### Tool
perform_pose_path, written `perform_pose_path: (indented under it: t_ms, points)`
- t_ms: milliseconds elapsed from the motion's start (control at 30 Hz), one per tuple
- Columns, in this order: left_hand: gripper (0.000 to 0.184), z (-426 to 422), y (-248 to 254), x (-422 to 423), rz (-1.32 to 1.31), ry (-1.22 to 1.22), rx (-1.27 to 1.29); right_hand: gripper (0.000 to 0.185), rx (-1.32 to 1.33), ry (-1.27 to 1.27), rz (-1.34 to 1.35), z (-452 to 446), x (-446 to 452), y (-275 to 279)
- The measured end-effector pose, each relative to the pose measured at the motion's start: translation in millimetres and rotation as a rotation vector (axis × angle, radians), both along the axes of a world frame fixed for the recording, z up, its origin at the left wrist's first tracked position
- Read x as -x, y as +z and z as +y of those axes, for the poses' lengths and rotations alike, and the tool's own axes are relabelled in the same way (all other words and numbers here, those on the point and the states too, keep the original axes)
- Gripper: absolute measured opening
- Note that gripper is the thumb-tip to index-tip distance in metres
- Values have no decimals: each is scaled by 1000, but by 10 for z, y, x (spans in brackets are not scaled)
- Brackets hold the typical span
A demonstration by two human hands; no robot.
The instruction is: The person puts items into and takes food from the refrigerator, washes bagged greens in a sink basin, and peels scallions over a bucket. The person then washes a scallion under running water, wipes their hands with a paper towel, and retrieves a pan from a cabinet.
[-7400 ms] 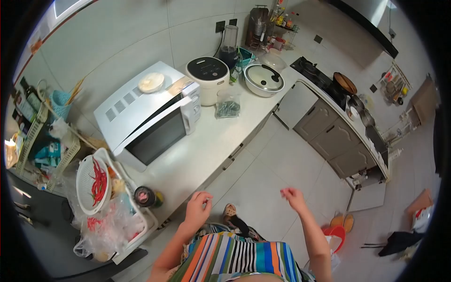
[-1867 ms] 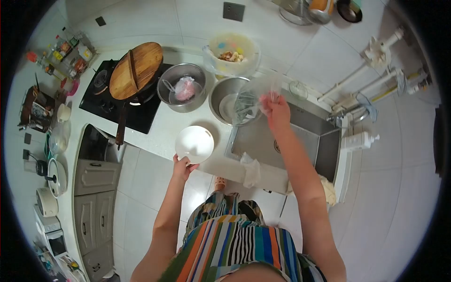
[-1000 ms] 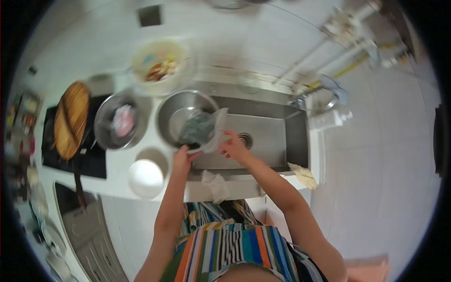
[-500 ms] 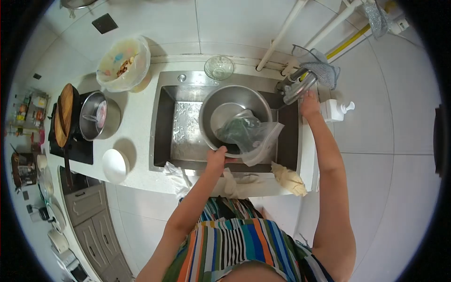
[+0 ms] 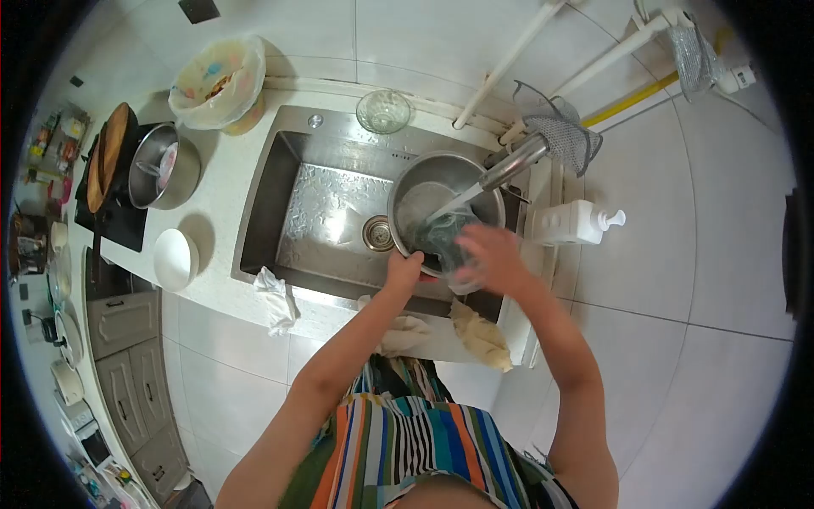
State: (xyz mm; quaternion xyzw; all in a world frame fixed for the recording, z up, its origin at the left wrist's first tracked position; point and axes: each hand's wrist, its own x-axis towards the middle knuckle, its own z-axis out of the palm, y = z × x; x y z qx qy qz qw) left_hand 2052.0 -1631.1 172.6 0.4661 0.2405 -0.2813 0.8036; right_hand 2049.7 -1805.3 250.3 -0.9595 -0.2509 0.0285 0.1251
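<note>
A stainless steel basin [image 5: 410, 188] sits in the right part of the sink, with my left hand [image 5: 405, 270] closed on its near rim. Inside lies a clear plastic bag [image 5: 443, 233] holding something dark green that I cannot make out. Water runs from the faucet [image 5: 519, 161] into the basin. My right hand [image 5: 492, 259] is at the bag's right side, over the basin's near right edge. Motion blurs its fingers, so their grip on the bag is unclear.
The sink [image 5: 326, 195] shows its drain left of the basin. A glass bowl [image 5: 383, 112] stands behind, and a soap bottle [image 5: 564, 223] at right. Cloths [image 5: 481, 335] lie along the front edge. Leftward are a white bowl [image 5: 176, 259], a pot [image 5: 180, 174] and a lined bin [image 5: 212, 93].
My right hand has moved from beside the faucet to the bag. Water now runs, and the faucet reaches over the basin. The basin sits farther right in the sink, uncovering the drain.
</note>
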Motion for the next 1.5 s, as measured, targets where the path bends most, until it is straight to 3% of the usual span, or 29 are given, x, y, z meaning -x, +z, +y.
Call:
perform_pose_path:
  t_ms: [33, 133, 200, 267, 333, 367, 433, 467, 533, 567, 633, 733, 800, 933, 1033, 1100, 1200, 1333, 1500]
  points:
    - [41, 12, -1, -2, 3, 10, 6, 52, 129, 93, 46, 153, 115, 173]
    - [34, 76, -2, -18, -65, 77, -1, 51, 370, 91, -27, 223, 270, 16]
    - [36, 123, 5, -35, -73, 92, -72, 48, 312, 108, -48, 125, 250, -355]
    - [36, 149, -30, -42, -86, 66, -98, 45, 257, 128, -62, 81, 193, -391]
    - [37, 161, -97, -19, -94, 31, -121, 34, 11, -154, 288, 73, 101, -290]
    - [41, 153, -159, -9, -101, 41, -155, 34, 18, -150, 288, 76, 55, -252]
    - [45, 125, -362, 13, -105, 54, -180, 21, -353, -268, 124, 71, -25, -173]
    - [46, 112, -518, 21, -140, 7, -277, 21, -343, -263, 127, 114, -59, -98]
    - [48, 93, -553, 54, -169, -34, -369, 19, -793, -641, 475, 240, -103, 59]
    - [48, 92, -507, 75, -168, -84, -393, 19, -785, -634, 479, 241, -111, 81]
    - [49, 101, -422, 123, -163, -127, -416, 17, -1167, -828, 731, 234, -114, 100]
    - [49, 134, -278, 151, -168, -140, -453, 18, -1165, -931, 607, 94, -43, -128]
    - [36, 147, -84, 140, 54, -24, -137, 19, -1086, -920, 608, -14, 15, -270]
    - [36, 123, -516, 168, -36, 42, -184, 25, -983, -890, 603, -105, 72, -444]
    - [36, 164, -788, 200, -194, -80, -410, 32, -1004, -933, 720, 15, 157, -247]
    - [42, 202, -683, 174, -10, -14, -191, 32, -1078, -934, 716, 17, 241, -337]
    - [40, 267, -459, 96, 89, 54, -94, 28, -1196, -955, 719, 27, 327, -570]
    - [38, 319, -925, -28, 212, -14, -95, 17, -1256, -1000, 711, 125, 338, -835]
    - [36, 244, -1548, -119, 309, -171, -291, 13, -1259, -1058, 655, 163, 455, -1103]
